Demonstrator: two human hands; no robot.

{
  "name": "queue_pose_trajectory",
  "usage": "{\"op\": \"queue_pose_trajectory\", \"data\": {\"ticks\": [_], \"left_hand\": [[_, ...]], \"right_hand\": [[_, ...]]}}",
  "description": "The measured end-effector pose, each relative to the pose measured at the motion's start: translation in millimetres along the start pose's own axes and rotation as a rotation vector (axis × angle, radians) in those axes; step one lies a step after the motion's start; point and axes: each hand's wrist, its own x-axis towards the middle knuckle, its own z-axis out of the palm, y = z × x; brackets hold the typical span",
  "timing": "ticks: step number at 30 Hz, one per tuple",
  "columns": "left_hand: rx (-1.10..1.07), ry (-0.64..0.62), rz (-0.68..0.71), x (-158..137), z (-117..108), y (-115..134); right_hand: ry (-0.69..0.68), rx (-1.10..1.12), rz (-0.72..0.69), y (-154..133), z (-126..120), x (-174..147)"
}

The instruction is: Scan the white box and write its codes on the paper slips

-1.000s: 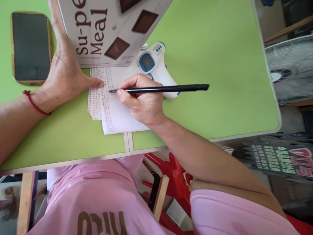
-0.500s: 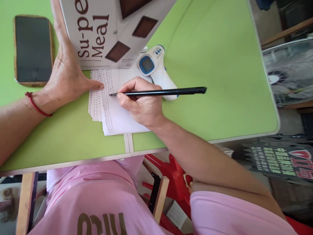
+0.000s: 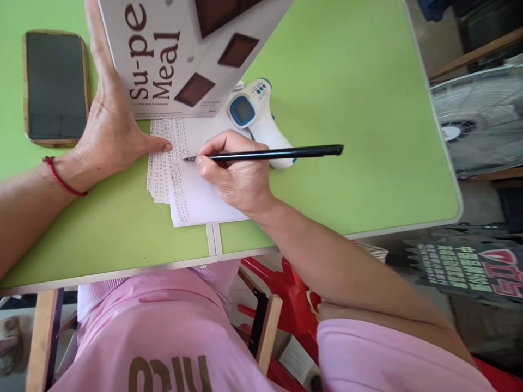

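Note:
A black pen (image 3: 286, 153) is pinched between the thumb and fingers of my right hand (image 3: 241, 174), its tip touching a white sheet (image 3: 204, 198) covered in small handwritten marks along its left part. My left hand (image 3: 108, 125) is spread, the thumb stretched onto the written paper. Its fingers reach up along the left edge of a white box (image 3: 196, 51) printed "Su-pe Meal", partly hidden by it; whether they grip the box I cannot tell. More written sheets (image 3: 157, 179) stick out under the top sheet at the left. The box covers the papers' upper end.
A phone in a wooden-edged case (image 3: 56, 87) lies left of my left hand. Beyond my right hand is a white and blue infrared thermometer (image 3: 261, 117). The green table (image 3: 368, 109) has a pale rim. A fan (image 3: 469, 125) and a red stool (image 3: 292, 294) stand off the table.
The view has shifted slightly, so the table's right edge sits a little further left. My hands, the pen and the papers keep nearly the same places.

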Motion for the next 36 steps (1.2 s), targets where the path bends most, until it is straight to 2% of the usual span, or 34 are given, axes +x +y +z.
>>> {"op": "queue_pose_trajectory", "data": {"ticks": [5, 9, 16, 19, 22, 28, 36], "left_hand": [[0.032, -0.011, -0.047, 1.2, 0.4, -2.1], [0.0, 0.014, 0.011, 0.7, 0.8, -7.3], [-0.01, 0.014, -0.006, -1.1, 1.0, -6.5], [0.005, 0.002, -0.046, -0.3, 1.3, -5.7], [-0.014, 0.015, -0.017, 0.2, 1.5, -6.7], [-0.024, 0.004, -0.008, -3.0, 0.5, -3.4], [-0.003, 0.005, -0.017, -2.7, 1.6, -1.1]], "right_hand": [[0.06, 0.029, -0.042, 0.7, 1.3, -0.1], [0.034, -0.027, 0.024, 1.0, 1.4, -0.1], [0.056, -0.046, 0.014, -0.1, 1.6, 0.3], [0.034, -0.034, 0.039, -0.7, 1.0, 0.4], [0.006, -0.022, 0.072, 0.1, -0.2, 0.2], [0.071, -0.012, 0.073, 4.9, -2.0, -0.2], [0.067, -0.005, 0.043, 1.6, 0.2, 0.5]]}}
